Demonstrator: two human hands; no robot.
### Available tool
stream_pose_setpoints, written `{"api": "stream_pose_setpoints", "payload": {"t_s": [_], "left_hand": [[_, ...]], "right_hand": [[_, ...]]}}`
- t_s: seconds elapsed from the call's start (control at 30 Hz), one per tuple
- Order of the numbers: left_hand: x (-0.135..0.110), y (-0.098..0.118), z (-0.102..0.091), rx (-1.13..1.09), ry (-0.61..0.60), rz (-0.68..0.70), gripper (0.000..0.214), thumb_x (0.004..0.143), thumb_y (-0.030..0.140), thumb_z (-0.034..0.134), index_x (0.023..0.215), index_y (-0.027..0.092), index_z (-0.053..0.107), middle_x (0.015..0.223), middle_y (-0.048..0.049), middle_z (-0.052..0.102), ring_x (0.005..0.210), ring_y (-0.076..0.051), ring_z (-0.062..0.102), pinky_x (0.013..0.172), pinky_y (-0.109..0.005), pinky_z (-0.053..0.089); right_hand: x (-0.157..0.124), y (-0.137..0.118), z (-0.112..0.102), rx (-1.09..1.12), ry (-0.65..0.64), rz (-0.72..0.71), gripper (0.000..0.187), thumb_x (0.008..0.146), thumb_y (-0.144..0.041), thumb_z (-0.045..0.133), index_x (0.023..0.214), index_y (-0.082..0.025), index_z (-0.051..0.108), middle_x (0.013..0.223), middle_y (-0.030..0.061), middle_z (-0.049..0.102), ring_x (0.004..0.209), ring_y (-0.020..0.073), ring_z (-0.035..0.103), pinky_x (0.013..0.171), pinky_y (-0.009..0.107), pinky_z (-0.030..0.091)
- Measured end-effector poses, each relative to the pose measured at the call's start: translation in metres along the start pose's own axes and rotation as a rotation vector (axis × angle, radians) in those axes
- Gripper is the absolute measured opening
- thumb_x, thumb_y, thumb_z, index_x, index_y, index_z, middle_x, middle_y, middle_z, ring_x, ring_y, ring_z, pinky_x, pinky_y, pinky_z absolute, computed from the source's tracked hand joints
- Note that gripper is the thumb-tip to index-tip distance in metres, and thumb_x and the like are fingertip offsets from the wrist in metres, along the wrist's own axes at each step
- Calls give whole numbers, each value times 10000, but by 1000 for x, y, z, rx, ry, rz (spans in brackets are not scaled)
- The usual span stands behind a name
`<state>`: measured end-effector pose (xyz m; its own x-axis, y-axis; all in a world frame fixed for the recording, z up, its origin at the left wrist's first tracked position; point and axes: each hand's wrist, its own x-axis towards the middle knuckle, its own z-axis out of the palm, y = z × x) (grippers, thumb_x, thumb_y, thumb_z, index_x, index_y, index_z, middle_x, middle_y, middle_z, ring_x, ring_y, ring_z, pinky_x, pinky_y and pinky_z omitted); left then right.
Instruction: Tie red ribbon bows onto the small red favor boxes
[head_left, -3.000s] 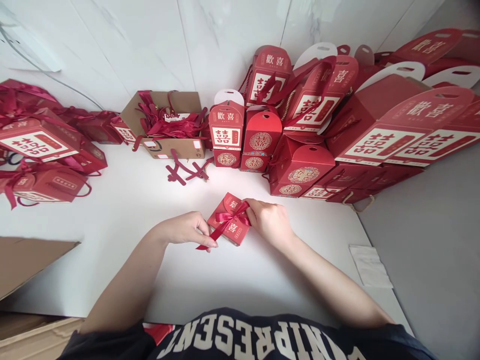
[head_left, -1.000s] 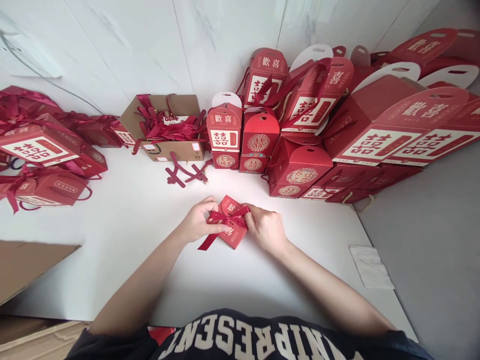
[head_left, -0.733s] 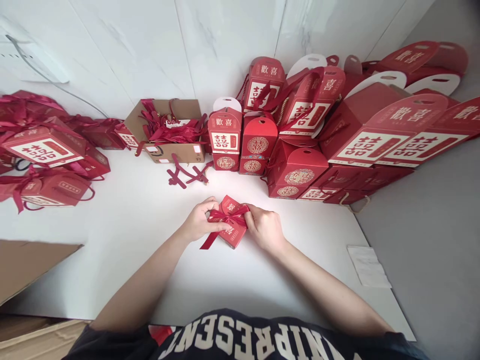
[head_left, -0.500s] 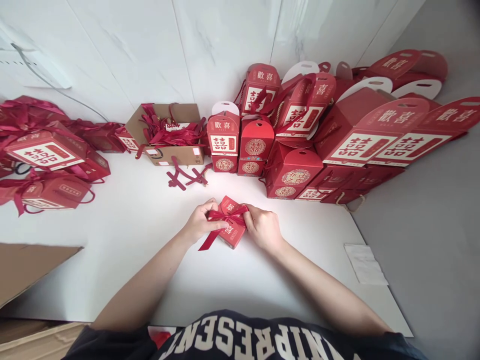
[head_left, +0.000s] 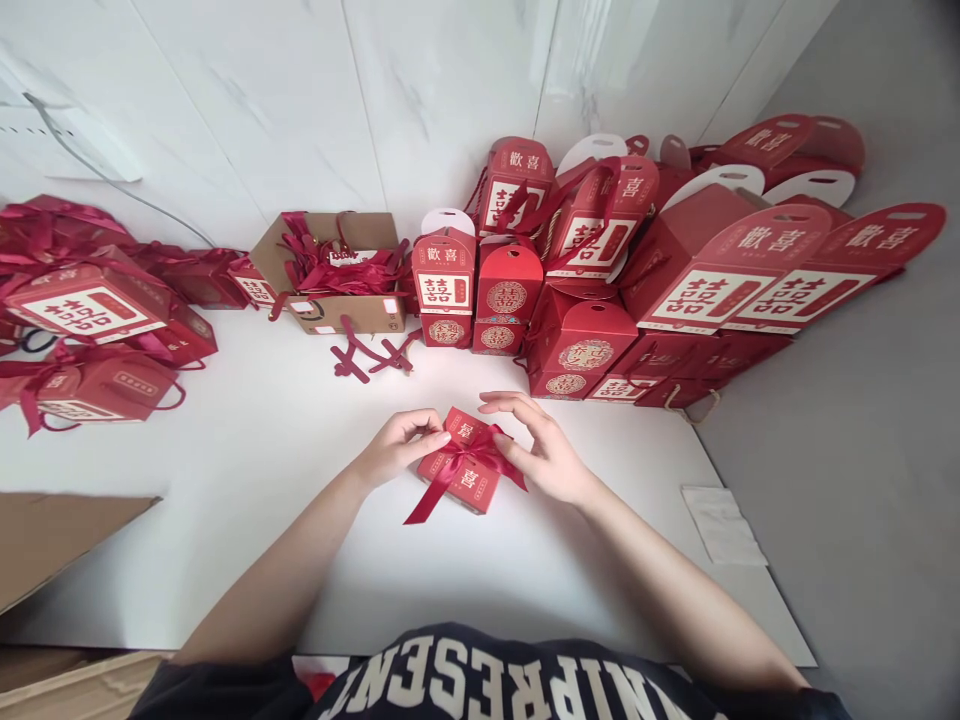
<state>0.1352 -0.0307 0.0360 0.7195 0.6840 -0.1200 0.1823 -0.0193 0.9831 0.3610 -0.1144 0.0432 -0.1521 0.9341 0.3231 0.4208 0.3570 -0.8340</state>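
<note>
Our left hand [head_left: 397,447] and right hand [head_left: 544,450] flank a small red gift box [head_left: 471,492] lying flat on a white table [head_left: 225,540], near the table's middle and between the hands. A red satin ribbon [head_left: 433,507] crosses the box and ties in a bow [head_left: 480,450] at its centre, with one long tail trailing down and to the left.

Our left fingers [head_left: 427,428] are curled closed toward the thumb, their tips just beside the box's left corner; we cannot tell whether they touch it. Our right fingers [head_left: 517,402] are open and curved, hovering over the box's upper right corner, with the lowest close to the bow.

Beyond the hands, a kraft cardboard carton [head_left: 337,315] holds a tangle of red ribbons, and loose ribbon pieces [head_left: 371,355] lie on the table in front of it. Larger red gift boxes [head_left: 446,285] printed with the double-happiness character are stacked against a marble wall [head_left: 247,110]. More ribbon-tied red boxes [head_left: 90,315] are heaped at left, and a folded white sheet [head_left: 720,525] lies near the table's right edge.
</note>
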Motion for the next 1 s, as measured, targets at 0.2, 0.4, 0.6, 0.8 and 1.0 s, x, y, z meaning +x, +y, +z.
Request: {"api": "stream_pose_setpoints", "payload": {"t_s": [0.2, 0.4, 0.6, 0.8, 1.0], "left_hand": [[-2, 5, 0, 119, 5, 33, 300, 868, 376, 592, 682, 153, 515, 659, 36, 471, 641, -101, 417, 630, -250, 324], [-2, 2, -2, 121, -16, 34, 294, 870, 354, 597, 677, 149, 508, 676, 35, 464, 648, -97, 409, 640, -252, 317], [0, -4, -2, -53, -35, -34, 336, 847, 384, 617, 664, 157, 450, 633, 47, 412, 593, -88, 370, 582, -239, 280], [-3, 9, -19, 104, 33, 77, 241, 846, 405, 612, 829, 167, 580, 706, 19, 493, 661, -116, 458, 653, -251, 366], [-6, 21, -35, 308, 248, -11, 271, 860, 449, 587, 980, 206, 575, 867, -7, 557, 780, -137, 518, 748, -266, 416]], "right_hand": [[4, -9, 21, -168, 53, -34, 94, 819, -344, 698, 845, -254, 710, 1315, 47, 578, 1232, 254, 507, 1041, 461, 385], [1, 3, 26, -90, 31, 23, 92, 817, -350, 704, 813, -262, 732, 1369, 29, 571, 1360, 263, 406, 1100, 495, 335], [1, 1, 25, -61, 44, 18, 95, 818, -351, 702, 817, -258, 721, 1356, 36, 579, 1350, 257, 420, 1112, 476, 322], [-19, 3, 1, 58, 167, 242, 329, 921, -439, 536, 1184, -242, 534, 1286, 86, 573, 1204, 217, 533, 1044, 402, 390], [-40, 4, -4, 206, 50, 403, 279, 925, -445, 523, 1088, -221, 493, 900, 31, 654, 856, 176, 618, 803, 325, 467]]}}
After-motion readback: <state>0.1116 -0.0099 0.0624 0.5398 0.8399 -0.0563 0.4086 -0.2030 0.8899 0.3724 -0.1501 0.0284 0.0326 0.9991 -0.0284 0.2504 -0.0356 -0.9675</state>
